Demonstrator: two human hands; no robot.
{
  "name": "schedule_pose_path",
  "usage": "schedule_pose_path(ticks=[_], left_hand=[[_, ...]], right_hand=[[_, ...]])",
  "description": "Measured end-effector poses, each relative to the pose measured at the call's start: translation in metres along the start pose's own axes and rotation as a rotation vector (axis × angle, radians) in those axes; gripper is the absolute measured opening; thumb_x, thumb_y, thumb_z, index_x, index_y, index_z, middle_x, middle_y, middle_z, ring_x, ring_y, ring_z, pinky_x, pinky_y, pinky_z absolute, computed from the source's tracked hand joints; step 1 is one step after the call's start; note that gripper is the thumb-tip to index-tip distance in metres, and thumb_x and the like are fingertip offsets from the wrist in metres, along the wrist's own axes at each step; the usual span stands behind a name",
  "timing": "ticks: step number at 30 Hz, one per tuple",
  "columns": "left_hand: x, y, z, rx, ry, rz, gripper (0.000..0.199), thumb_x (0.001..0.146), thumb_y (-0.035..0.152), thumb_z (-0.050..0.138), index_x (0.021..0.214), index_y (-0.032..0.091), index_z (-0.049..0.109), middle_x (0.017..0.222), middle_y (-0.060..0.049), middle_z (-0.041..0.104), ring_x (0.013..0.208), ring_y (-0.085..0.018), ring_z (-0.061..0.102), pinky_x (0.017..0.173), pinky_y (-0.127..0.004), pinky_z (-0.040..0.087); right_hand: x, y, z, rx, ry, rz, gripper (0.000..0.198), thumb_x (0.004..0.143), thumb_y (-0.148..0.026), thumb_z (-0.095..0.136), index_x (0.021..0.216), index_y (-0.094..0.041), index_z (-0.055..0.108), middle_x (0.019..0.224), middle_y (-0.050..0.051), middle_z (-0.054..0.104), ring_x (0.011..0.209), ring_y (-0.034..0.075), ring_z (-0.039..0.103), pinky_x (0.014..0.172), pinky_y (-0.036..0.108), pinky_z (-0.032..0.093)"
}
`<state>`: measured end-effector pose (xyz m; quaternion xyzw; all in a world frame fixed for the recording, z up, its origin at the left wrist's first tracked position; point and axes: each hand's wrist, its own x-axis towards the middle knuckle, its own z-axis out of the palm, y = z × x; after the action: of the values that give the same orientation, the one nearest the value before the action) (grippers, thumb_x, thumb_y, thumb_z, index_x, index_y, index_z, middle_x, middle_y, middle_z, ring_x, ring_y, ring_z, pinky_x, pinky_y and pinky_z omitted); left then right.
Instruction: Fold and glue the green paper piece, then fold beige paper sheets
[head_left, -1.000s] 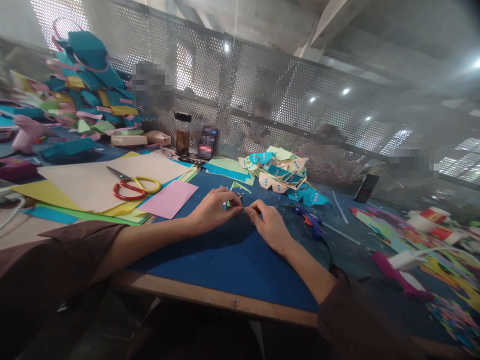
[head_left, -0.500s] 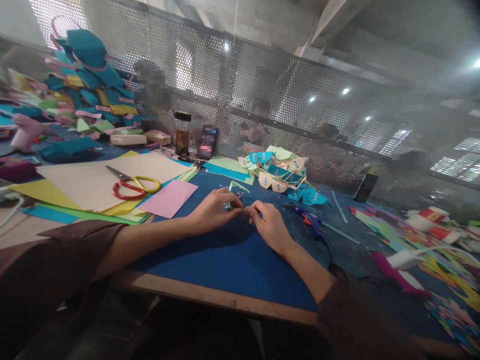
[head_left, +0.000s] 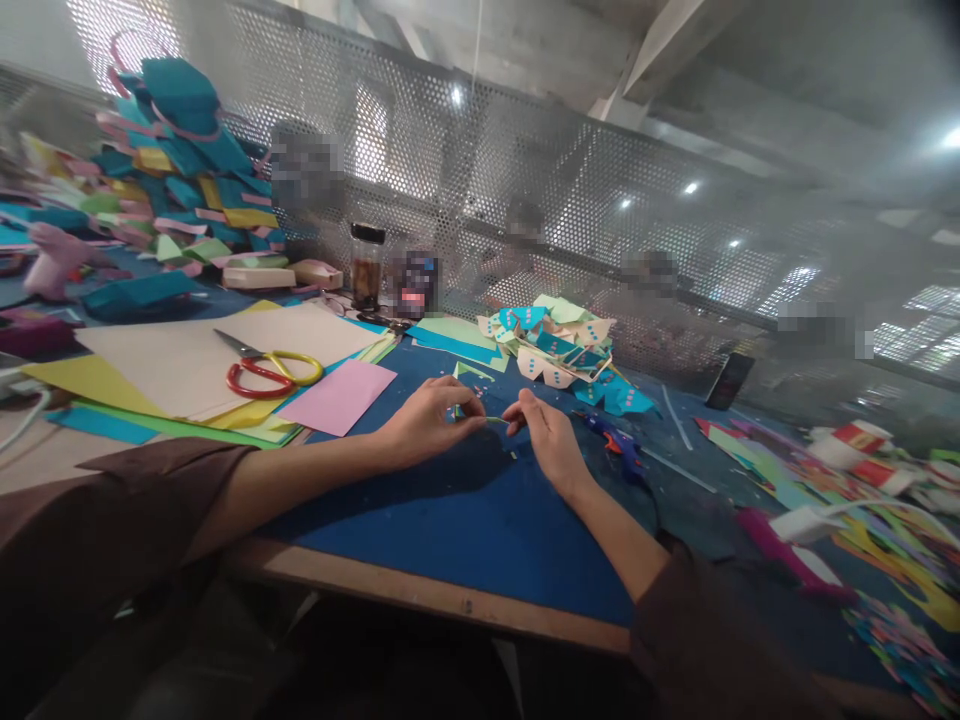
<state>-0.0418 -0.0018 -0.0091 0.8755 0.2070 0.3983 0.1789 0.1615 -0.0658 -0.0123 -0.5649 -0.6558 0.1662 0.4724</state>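
My left hand [head_left: 439, 418] is closed in a pinch on a thin green paper strip [head_left: 493, 419], which sticks out to the right from its fingertips. The strip's other end meets the curled fingers of my right hand [head_left: 546, 440], which look closed on it. A small pale scrap [head_left: 514, 455] lies on the blue table mat [head_left: 465, 530] below the fingers. Just behind my left hand is a folded light-green paper piece [head_left: 474, 371], partly hidden by the fingers.
Scissors [head_left: 274, 372] lie on paper sheets [head_left: 172, 360] at left, beside a pink sheet [head_left: 337, 397]. A glue gun [head_left: 616, 443] lies right of my right hand. Folded paper pieces [head_left: 559, 350] pile up behind. A purple power strip [head_left: 795, 555] and a lidded jar [head_left: 367, 268] stand farther off.
My right fingertips have moved slightly right, away from my left hand, and the green strip now shows between them. The small scrap has appeared on the mat. My left hand stays put.
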Motion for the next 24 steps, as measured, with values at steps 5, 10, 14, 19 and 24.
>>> schedule_pose_path(ticks=[5, 10, 14, 19, 24], left_hand=[[-0.002, 0.000, 0.001, 0.016, 0.007, 0.063, 0.007, 0.089, 0.022, 0.066, 0.083, 0.021, 0.068, 0.082, 0.001, 0.072, 0.086, -0.019, 0.062, 0.086, -0.036, 0.040], [-0.006, 0.006, 0.001, 0.072, 0.031, 0.245, 0.005, 0.090, 0.021, 0.065, 0.086, 0.020, 0.067, 0.085, -0.001, 0.069, 0.087, -0.017, 0.063, 0.089, -0.036, 0.042], [-0.010, 0.016, 0.000, 0.085, 0.018, 0.361, 0.006, 0.092, 0.018, 0.063, 0.088, 0.020, 0.067, 0.087, -0.002, 0.070, 0.090, -0.017, 0.063, 0.093, -0.036, 0.043], [-0.011, 0.027, -0.002, 0.106, 0.033, 0.454, 0.009, 0.094, 0.017, 0.059, 0.089, 0.021, 0.066, 0.086, -0.002, 0.071, 0.090, -0.017, 0.064, 0.094, -0.036, 0.044], [-0.011, 0.032, -0.004, 0.116, 0.042, 0.503, 0.008, 0.093, 0.016, 0.060, 0.090, 0.020, 0.066, 0.084, -0.003, 0.071, 0.089, -0.017, 0.065, 0.092, -0.036, 0.045]], right_hand=[[0.007, 0.009, -0.001, -0.044, 0.043, 0.021, 0.052, 0.099, -0.060, 0.037, 0.087, -0.020, 0.069, 0.076, 0.004, 0.072, 0.079, 0.020, 0.069, 0.081, 0.032, 0.047], [0.012, 0.024, 0.007, 0.015, 0.061, 0.058, 0.046, 0.095, -0.059, 0.047, 0.110, -0.019, 0.062, 0.100, 0.009, 0.073, 0.091, 0.023, 0.070, 0.087, 0.036, 0.051], [0.017, 0.034, 0.013, 0.010, 0.051, 0.073, 0.049, 0.092, -0.056, 0.052, 0.120, -0.017, 0.059, 0.109, 0.012, 0.071, 0.092, 0.022, 0.071, 0.087, 0.036, 0.053], [0.018, 0.034, 0.014, -0.083, 0.020, 0.091, 0.040, 0.093, -0.053, 0.050, 0.103, -0.017, 0.067, 0.084, 0.007, 0.073, 0.072, 0.020, 0.069, 0.075, 0.033, 0.052], [0.014, 0.022, 0.014, 0.035, -0.096, 0.100, 0.049, 0.097, -0.058, 0.040, 0.092, -0.019, 0.069, 0.072, 0.004, 0.072, 0.064, 0.018, 0.068, 0.068, 0.030, 0.051]])
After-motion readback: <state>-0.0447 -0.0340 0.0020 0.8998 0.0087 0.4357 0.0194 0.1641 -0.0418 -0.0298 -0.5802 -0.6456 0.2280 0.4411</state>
